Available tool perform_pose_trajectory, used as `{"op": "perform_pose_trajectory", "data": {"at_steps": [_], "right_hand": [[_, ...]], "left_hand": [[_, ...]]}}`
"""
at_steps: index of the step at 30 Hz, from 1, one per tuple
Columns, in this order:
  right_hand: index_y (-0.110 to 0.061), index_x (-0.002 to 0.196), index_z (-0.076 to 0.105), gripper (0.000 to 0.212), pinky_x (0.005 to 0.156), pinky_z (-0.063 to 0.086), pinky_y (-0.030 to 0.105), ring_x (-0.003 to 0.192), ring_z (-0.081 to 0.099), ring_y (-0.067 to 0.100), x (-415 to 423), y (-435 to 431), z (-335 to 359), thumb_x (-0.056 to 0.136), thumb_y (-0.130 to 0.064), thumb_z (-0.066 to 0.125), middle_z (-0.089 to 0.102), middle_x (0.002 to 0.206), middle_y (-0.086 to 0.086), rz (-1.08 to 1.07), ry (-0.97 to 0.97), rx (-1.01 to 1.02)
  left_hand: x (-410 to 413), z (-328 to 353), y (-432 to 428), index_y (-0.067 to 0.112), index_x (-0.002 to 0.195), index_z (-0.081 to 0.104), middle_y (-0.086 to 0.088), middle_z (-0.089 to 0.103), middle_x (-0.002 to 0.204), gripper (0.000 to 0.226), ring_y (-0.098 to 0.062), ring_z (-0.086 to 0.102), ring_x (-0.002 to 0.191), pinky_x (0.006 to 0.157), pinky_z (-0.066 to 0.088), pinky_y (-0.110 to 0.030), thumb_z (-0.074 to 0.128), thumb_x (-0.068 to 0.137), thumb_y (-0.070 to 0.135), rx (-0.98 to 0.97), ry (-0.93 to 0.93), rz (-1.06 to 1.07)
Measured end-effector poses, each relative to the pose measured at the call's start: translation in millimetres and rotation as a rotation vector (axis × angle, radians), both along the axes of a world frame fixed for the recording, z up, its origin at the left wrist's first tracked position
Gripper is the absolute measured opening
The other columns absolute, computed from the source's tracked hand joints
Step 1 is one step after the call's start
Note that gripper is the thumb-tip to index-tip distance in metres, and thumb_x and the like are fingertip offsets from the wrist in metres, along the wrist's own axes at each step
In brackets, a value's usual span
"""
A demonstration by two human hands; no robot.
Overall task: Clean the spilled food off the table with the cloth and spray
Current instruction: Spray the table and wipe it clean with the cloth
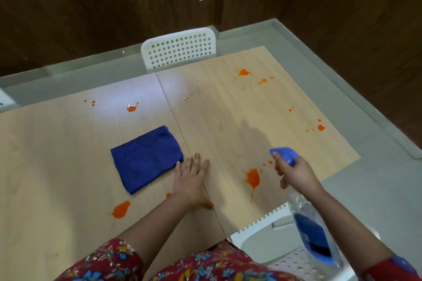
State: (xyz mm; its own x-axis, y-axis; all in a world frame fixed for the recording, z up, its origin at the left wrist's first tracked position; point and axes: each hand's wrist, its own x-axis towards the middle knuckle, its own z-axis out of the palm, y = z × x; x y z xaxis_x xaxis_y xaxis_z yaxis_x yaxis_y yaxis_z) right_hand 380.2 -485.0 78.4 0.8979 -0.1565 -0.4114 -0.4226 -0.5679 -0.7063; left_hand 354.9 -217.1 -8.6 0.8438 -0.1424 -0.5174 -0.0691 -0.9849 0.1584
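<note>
A folded dark blue cloth (146,158) lies flat on the light wooden table (57,143). My left hand (190,178) rests palm down on the table just right of the cloth, fingers spread, fingertips near its corner. My right hand (295,174) grips a clear spray bottle (308,219) with a blue trigger head, held above the table's near right part, nozzle pointing away. Orange food splatters mark the table: a large one (252,178) just left of the right hand, one (121,209) near the front, one (131,108) further back, and others (243,72) (320,127) at the far right.
A white perforated chair (179,49) stands at the far side of the table. Another white chair (269,230) is at the near right, partly under the table. A dark wood-panelled wall (114,7) closes the back. Grey floor (365,189) lies to the right.
</note>
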Motion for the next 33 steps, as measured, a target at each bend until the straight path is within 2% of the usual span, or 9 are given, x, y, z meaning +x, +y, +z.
{"op": "perform_pose_trajectory", "data": {"at_steps": [4, 9, 11, 14, 16, 20, 24, 28, 33], "right_hand": [[-0.017, 0.089, 0.062, 0.035, 0.059, 0.048, 0.029, 0.051, 0.064, 0.022, 8, -32, 2, 0.093, -0.05, 0.052, 0.066, 0.069, 0.01, -0.232, -0.162, -0.083], [-0.013, 0.069, 0.053, 0.046, 0.06, 0.047, 0.031, 0.05, 0.064, 0.021, 16, -59, 3, 0.094, -0.052, 0.047, 0.064, 0.061, 0.011, -0.376, -0.22, -0.228], [-0.009, 0.072, 0.053, 0.047, 0.06, 0.047, 0.031, 0.052, 0.064, 0.022, 14, -66, 0, 0.094, -0.05, 0.046, 0.064, 0.062, 0.012, -0.389, -0.211, -0.288], [-0.007, 0.081, 0.055, 0.045, 0.062, 0.049, 0.033, 0.054, 0.066, 0.026, 7, -70, -4, 0.094, -0.049, 0.045, 0.063, 0.067, 0.011, -0.364, -0.165, -0.347], [-0.007, 0.078, 0.055, 0.046, 0.061, 0.049, 0.033, 0.054, 0.066, 0.026, -2, -69, -6, 0.095, -0.049, 0.045, 0.063, 0.066, 0.011, -0.351, -0.081, -0.347], [-0.008, 0.077, 0.058, 0.046, 0.061, 0.05, 0.034, 0.051, 0.066, 0.026, -22, -54, -12, 0.092, -0.052, 0.052, 0.067, 0.072, 0.017, -0.205, 0.124, -0.223], [-0.005, 0.085, 0.058, 0.048, 0.055, 0.046, 0.031, 0.044, 0.061, 0.02, -41, -20, -14, 0.091, -0.053, 0.055, 0.065, 0.077, 0.012, -0.041, 0.155, -0.117], [-0.009, 0.079, 0.054, 0.047, 0.059, 0.051, 0.035, 0.045, 0.062, 0.02, -54, 13, -6, 0.09, -0.054, 0.055, 0.067, 0.072, 0.02, -0.012, 0.131, -0.126], [-0.028, 0.075, 0.056, 0.026, 0.06, 0.048, 0.03, 0.049, 0.064, 0.024, -66, 69, 12, 0.092, -0.048, 0.056, 0.063, 0.071, 0.011, 0.09, 0.031, -0.054]], "left_hand": [[-2, -2, 3, 0.03, 0.149, -0.022, -0.003, -0.033, 0.155, 0.133, -0.025, -0.026, 0.144, 0.118, -0.009, -0.048, 0.072, 0.064, 0.066, -0.034, -0.004, 0.0], [-1, -3, 4, 0.03, 0.149, -0.022, -0.001, -0.034, 0.154, 0.134, -0.023, -0.025, 0.144, 0.119, -0.004, -0.046, 0.074, 0.063, 0.065, -0.071, 0.003, 0.009], [0, -4, 3, 0.03, 0.149, -0.022, -0.001, -0.035, 0.154, 0.135, -0.024, -0.025, 0.145, 0.119, -0.003, -0.045, 0.074, 0.062, 0.066, -0.07, 0.002, 0.005], [0, -3, 4, 0.03, 0.149, -0.023, -0.001, -0.035, 0.153, 0.137, -0.024, -0.025, 0.145, 0.119, -0.002, -0.045, 0.075, 0.061, 0.067, -0.077, 0.012, 0.013], [0, -2, 5, 0.03, 0.149, -0.023, 0.0, -0.035, 0.154, 0.137, -0.023, -0.024, 0.145, 0.12, -0.001, -0.045, 0.075, 0.061, 0.066, -0.078, 0.015, 0.012], [0, -1, 5, 0.03, 0.15, -0.021, 0.0, -0.034, 0.154, 0.135, -0.022, -0.023, 0.145, 0.12, -0.002, -0.044, 0.075, 0.061, 0.066, -0.085, 0.014, 0.012], [-5, 1, 8, 0.03, 0.151, -0.018, 0.001, -0.031, 0.155, 0.13, -0.021, -0.022, 0.146, 0.12, -0.001, -0.042, 0.073, 0.065, 0.065, -0.104, 0.003, 0.011], [-15, 6, 18, 0.03, 0.153, -0.006, 0.004, -0.018, 0.16, 0.113, -0.018, -0.01, 0.148, 0.12, 0.011, -0.039, 0.072, 0.075, 0.053, -0.167, -0.019, 0.007], [-36, 29, 53, 0.028, 0.152, 0.023, 0.006, 0.024, 0.158, 0.083, -0.014, 0.028, 0.143, 0.113, 0.031, -0.033, 0.068, 0.084, 0.042, -0.408, -0.077, 0.217]]}}
